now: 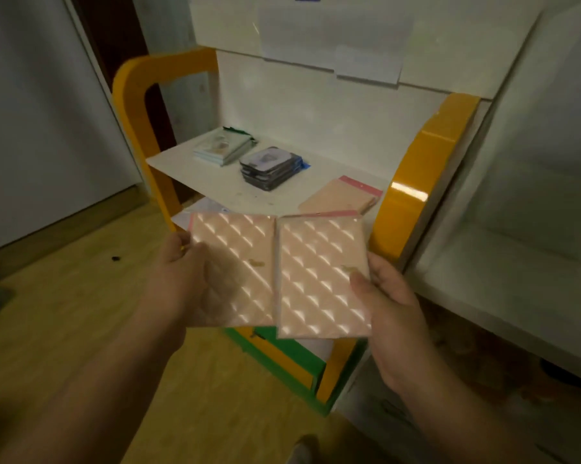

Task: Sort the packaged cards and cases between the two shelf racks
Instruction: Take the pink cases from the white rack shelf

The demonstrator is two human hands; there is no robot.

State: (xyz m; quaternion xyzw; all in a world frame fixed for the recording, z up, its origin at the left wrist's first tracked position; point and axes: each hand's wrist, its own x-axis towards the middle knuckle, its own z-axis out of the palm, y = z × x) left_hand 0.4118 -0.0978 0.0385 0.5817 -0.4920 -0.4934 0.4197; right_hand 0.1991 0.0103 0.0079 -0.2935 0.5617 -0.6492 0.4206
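In the head view, two pink quilted cases are held side by side in the middle of the frame. The left case is gripped by the left hand along its left edge. The right case is pinched by the right hand, thumb on top at its right edge. Both long sides run up and down the frame. Just above them, more to the right, a matching pink pile is seen on the white shelf. The right hand is judged nearer to that pile.

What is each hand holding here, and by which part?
Left hand holds one pink quilted case by its left edge; right hand holds the other pink quilted case by its right edge, thumb on top.
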